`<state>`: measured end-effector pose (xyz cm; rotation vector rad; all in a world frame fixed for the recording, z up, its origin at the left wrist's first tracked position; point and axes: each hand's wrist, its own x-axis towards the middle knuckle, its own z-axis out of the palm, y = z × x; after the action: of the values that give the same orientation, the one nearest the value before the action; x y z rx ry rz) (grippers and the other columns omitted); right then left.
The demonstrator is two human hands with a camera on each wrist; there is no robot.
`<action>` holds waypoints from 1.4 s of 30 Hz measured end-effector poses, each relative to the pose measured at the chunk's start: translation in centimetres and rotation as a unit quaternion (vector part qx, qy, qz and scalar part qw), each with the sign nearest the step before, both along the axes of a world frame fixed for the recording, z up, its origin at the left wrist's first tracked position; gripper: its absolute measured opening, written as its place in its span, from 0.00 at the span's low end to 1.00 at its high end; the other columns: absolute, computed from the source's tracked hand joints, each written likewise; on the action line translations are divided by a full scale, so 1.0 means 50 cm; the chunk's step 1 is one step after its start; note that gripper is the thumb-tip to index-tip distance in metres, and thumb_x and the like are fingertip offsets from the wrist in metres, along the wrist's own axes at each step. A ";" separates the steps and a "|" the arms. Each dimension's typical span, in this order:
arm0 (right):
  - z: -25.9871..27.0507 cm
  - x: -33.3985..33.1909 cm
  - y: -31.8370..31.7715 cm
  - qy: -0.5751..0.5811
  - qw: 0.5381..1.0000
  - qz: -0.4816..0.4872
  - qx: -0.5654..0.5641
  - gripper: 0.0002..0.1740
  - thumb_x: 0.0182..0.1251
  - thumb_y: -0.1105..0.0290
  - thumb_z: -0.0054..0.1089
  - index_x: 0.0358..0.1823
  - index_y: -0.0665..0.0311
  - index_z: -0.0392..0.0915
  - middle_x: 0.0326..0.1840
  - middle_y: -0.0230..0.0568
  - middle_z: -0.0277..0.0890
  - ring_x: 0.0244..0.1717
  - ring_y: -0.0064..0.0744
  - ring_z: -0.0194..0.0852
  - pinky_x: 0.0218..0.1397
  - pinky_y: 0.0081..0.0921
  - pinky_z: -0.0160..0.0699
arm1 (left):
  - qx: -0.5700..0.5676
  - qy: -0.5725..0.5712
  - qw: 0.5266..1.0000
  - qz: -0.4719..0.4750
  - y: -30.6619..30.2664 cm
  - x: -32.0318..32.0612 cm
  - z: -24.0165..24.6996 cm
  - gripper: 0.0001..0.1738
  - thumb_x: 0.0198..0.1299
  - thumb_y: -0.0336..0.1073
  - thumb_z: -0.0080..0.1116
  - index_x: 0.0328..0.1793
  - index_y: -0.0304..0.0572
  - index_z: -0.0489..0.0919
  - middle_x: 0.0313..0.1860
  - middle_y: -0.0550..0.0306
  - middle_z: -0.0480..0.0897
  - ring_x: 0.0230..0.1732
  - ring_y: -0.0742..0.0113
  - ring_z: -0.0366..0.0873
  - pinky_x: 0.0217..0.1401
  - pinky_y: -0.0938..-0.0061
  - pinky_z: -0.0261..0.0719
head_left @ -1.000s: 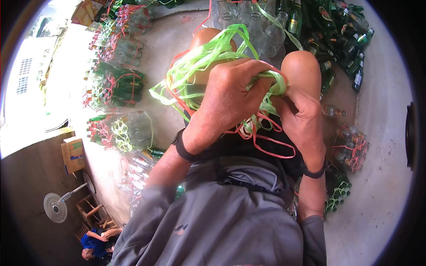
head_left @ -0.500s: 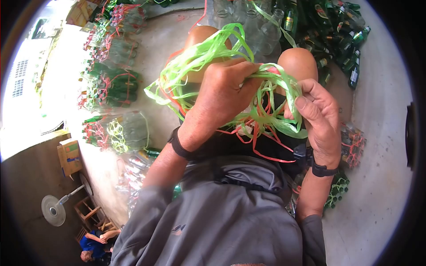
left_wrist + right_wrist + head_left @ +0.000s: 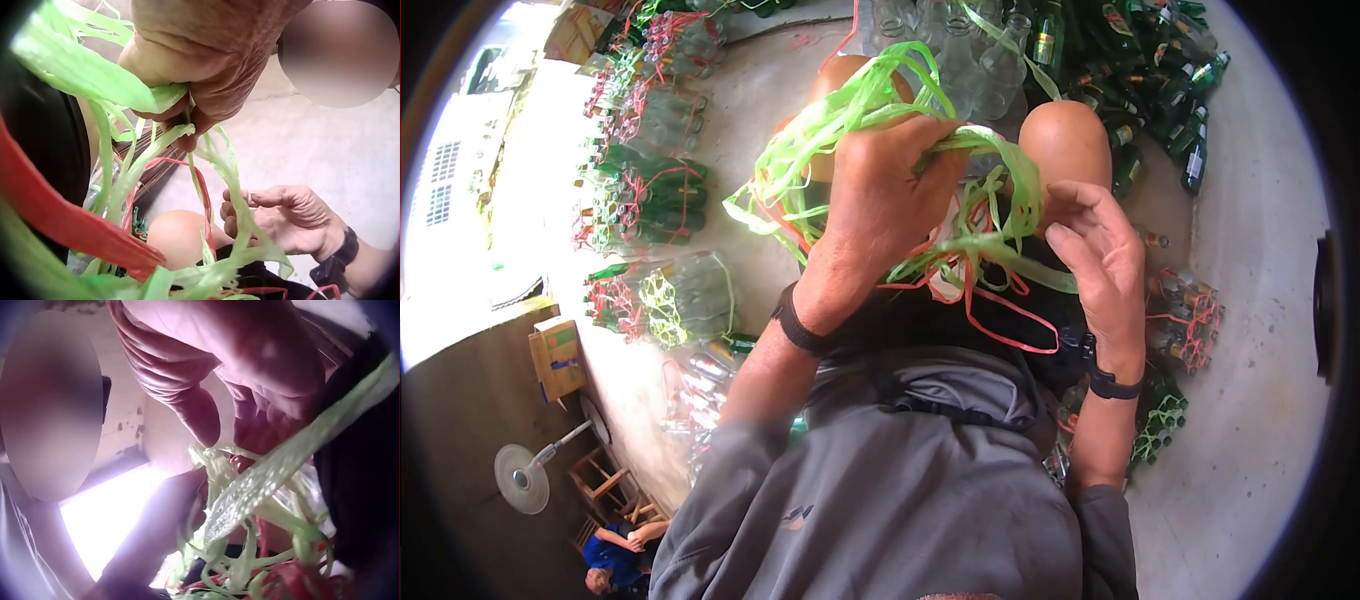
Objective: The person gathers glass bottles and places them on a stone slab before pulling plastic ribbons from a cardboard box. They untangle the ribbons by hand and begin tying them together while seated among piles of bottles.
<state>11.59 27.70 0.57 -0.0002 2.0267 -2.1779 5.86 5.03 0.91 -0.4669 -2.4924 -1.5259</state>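
Observation:
In the head view my left hand [image 3: 895, 190] grips a tangled bundle of light green plastic twine [image 3: 840, 120] over the lap. Loops spill to both sides, and a strand end pokes out by the thumb in the left wrist view. Red plastic twine [image 3: 1015, 320] is mixed in and hangs in a loop below. My right hand [image 3: 1100, 245] is just right of the green loops, its fingers loosely bent and thumb apart. In the left wrist view the right hand [image 3: 290, 219] shows its palm, with a green strand passing in front of its fingertips.
Clear glass bottles [image 3: 970, 60] stand beyond the knees. Green bottles [image 3: 1145, 70] lie heaped at far right. Tied bottle bundles [image 3: 660, 190] line the left side, and another bundle [image 3: 1185, 320] is at the right. A fan [image 3: 522, 478] and a seated person [image 3: 612, 555] are at lower left.
The right hand was at the green strands beside the left hand, then moved right and turned its palm up. Its fingers now look looser. The left hand keeps its grip and has shifted slightly left.

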 end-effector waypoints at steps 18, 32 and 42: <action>-0.059 0.014 -0.053 0.133 0.943 0.011 0.306 0.05 0.63 0.77 0.69 0.36 0.72 0.82 0.31 0.45 0.80 0.26 0.33 0.79 0.33 0.29 0.77 | 0.011 0.047 0.999 0.022 0.020 0.007 0.010 0.07 0.57 0.24 0.65 0.41 0.30 0.87 0.26 0.43 0.84 0.25 0.54 0.84 0.29 0.66 0.78; -0.022 0.031 -0.002 -0.018 0.986 -0.033 -0.160 0.05 0.76 0.69 0.58 0.45 0.62 0.78 0.41 0.41 0.82 0.30 0.18 0.70 0.29 0.14 0.67 | -0.007 0.033 0.999 0.020 0.000 0.006 -0.019 0.08 0.61 0.24 0.63 0.45 0.29 0.87 0.24 0.60 0.82 0.27 0.81 0.75 0.30 0.79 0.74; 0.023 0.040 0.056 0.007 0.976 0.005 -0.218 0.11 0.75 0.67 0.61 0.46 0.68 0.75 0.31 0.33 0.71 0.26 0.13 0.60 0.27 0.13 0.57 | -0.015 0.032 0.999 0.018 -0.005 0.003 -0.028 0.10 0.60 0.23 0.63 0.46 0.30 0.88 0.25 0.60 0.83 0.27 0.79 0.76 0.30 0.79 0.75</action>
<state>13.61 30.48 1.73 -0.0795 1.5061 -2.5706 5.99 4.77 -0.49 -0.4639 -2.4639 -1.4399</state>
